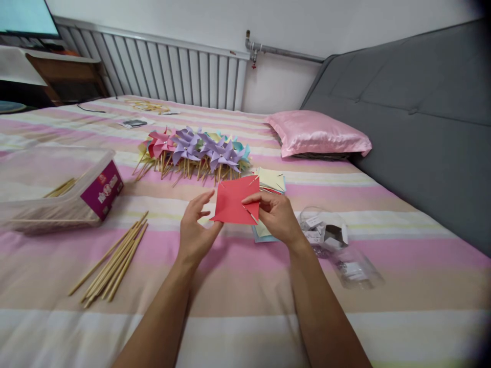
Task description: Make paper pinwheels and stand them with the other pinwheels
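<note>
A square sheet of red paper (233, 200) with slits running in from its corners is held up above the bed. My right hand (276, 214) pinches it at the right side, fingers on its face. At the paper's left edge is my left hand (197, 225), fingers apart and curved; its thumb tip is by the lower left corner, and I cannot tell if it touches. Behind the red sheet, partly hidden, lies a stack of slit paper squares (271, 179) in pale yellow, blue and other colours.
Finished pinwheels (187, 145) on sticks lie in a row beyond my hands. To the left are loose wooden sticks (117, 263) and a clear plastic box (57, 212) with more sticks. Small bags and boxes (326, 235) sit at right, before a pink pillow (318, 134).
</note>
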The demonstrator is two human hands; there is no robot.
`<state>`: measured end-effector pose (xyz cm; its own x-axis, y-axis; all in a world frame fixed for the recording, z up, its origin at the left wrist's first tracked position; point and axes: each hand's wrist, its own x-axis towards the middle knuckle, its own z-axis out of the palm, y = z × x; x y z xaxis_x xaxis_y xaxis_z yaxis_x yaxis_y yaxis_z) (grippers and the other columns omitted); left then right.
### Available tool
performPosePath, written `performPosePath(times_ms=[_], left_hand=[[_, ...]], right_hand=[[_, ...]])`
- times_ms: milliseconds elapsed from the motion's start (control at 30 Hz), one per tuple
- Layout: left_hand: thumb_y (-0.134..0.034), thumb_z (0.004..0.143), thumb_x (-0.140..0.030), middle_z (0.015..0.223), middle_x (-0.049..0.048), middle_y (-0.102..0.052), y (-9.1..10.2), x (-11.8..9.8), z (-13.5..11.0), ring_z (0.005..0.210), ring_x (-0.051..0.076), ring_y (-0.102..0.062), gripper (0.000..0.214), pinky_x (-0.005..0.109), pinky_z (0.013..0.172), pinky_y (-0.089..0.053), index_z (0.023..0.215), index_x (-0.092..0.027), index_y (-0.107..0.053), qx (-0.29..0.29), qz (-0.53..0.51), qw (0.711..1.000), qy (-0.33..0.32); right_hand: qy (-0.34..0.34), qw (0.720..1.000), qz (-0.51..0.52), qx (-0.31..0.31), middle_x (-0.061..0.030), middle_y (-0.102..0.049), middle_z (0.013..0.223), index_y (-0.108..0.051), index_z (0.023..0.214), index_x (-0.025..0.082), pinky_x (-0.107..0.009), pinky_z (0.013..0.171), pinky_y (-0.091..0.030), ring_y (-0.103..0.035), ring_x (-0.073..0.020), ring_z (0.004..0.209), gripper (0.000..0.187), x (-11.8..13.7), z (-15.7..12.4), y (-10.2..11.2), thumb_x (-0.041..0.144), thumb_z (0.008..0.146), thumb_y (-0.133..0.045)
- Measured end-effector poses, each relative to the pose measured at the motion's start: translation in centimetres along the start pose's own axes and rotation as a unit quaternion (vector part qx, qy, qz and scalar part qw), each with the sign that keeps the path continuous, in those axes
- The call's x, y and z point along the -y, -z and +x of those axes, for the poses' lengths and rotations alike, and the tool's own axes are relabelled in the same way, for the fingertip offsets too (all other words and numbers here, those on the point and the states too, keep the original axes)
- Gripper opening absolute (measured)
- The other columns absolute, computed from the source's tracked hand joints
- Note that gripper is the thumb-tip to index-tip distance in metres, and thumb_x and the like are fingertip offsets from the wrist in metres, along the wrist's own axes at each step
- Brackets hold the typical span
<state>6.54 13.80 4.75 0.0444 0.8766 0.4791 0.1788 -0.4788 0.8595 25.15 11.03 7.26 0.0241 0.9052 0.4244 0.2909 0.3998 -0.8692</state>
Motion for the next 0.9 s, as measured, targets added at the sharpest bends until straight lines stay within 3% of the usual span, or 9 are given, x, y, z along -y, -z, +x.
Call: performPosePath(times_ms=[100, 200, 267, 333, 433, 633, 900], left_hand=[[-0.067, 0.065, -0.019, 0.124, 0.0107, -0.057, 0.0, 0.2, 0.2, 0.107, 0.022, -0.056, 0.054, 0.034, 0.087, -0.046, 0.118, -0.019, -0.057, -0.026, -0.123, 0.985, 0.121], [-0.062, 0.066, -0.016, 0.114, 0.0105, -0.063, 0.1, -0.2, 0.4, 0.095, 0.019, -0.061, 0.046, 0.031, 0.084, -0.047, 0.112, -0.015, -0.06, 0.017, -0.293, 0.926, 0.237], [-0.058, 0.069, -0.022, 0.103, 0.0101, -0.067, 0.2, -0.9, 0.5, 0.087, 0.018, -0.063, 0.036, 0.029, 0.078, -0.048, 0.103, -0.013, -0.064, 0.052, -0.374, 0.882, 0.282], [-0.054, 0.075, -0.032, 0.091, 0.009, -0.07, 0.3, -1.5, 0.5, 0.079, 0.018, -0.064, 0.028, 0.029, 0.072, -0.05, 0.092, -0.013, -0.067, 0.073, -0.413, 0.855, 0.305], [-0.06, 0.076, -0.041, 0.079, 0.0057, -0.071, 0.3, -2.0, 0.3, 0.07, 0.018, -0.064, 0.027, 0.027, 0.064, -0.049, 0.083, -0.016, -0.068, 0.081, -0.383, 0.866, 0.31], [-0.078, 0.062, -0.034, 0.076, 0.0079, -0.073, 0.3, -1.4, -0.2, 0.064, 0.018, -0.065, 0.03, 0.027, 0.064, -0.049, 0.082, -0.012, -0.071, 0.093, -0.315, 0.889, 0.32], [-0.079, 0.06, -0.031, 0.074, 0.0104, -0.073, 0.4, -1.6, -0.2, 0.06, 0.019, -0.065, 0.031, 0.028, 0.061, -0.05, 0.081, -0.01, -0.071, 0.076, -0.312, 0.882, 0.345]], right_hand=[[0.004, 1.0, 0.03, -0.006, -0.0024, -0.071, 0.088, -0.072, 0.086, 0.022, -0.03, 0.077, -0.051, -0.066, -0.0174, 0.085, 0.023, -0.4, 0.0, 0.2, 0.01, 0.075, -0.055], [0.004, 0.998, 0.058, 0.004, -0.0024, -0.072, 0.088, -0.072, 0.084, 0.021, -0.031, 0.08, -0.051, -0.066, -0.0174, 0.086, 0.019, -0.5, 0.0, 0.2, 0.012, 0.075, -0.057], [-0.003, 0.997, 0.077, 0.015, -0.0025, -0.072, 0.087, -0.072, 0.084, 0.021, -0.031, 0.079, -0.051, -0.066, -0.0173, 0.086, 0.017, -0.5, 0.0, 0.2, 0.014, 0.075, -0.059], [-0.02, 0.996, 0.082, 0.036, -0.003, -0.072, 0.088, -0.071, 0.084, 0.02, -0.03, 0.077, -0.052, -0.066, -0.0175, 0.086, 0.016, -0.3, -0.1, 0.2, 0.016, 0.075, -0.06], [-0.043, 0.994, 0.059, 0.082, -0.0041, -0.072, 0.09, -0.071, 0.085, 0.02, -0.03, 0.076, -0.052, -0.066, -0.0177, 0.086, 0.019, 0.0, -0.2, 0.2, 0.014, 0.074, -0.057], [-0.041, 0.986, -0.006, 0.163, -0.0042, -0.071, 0.088, -0.072, 0.086, 0.018, -0.027, 0.07, -0.05, -0.066, -0.0162, 0.079, 0.031, 0.6, -0.4, 0.4, 0.005, 0.07, -0.048], [-0.037, 0.981, -0.022, 0.187, -0.0028, -0.071, 0.086, -0.072, 0.086, 0.018, -0.027, 0.072, -0.049, -0.064, -0.0144, 0.079, 0.03, 1.2, -0.5, 0.8, 0.006, 0.071, -0.05]])
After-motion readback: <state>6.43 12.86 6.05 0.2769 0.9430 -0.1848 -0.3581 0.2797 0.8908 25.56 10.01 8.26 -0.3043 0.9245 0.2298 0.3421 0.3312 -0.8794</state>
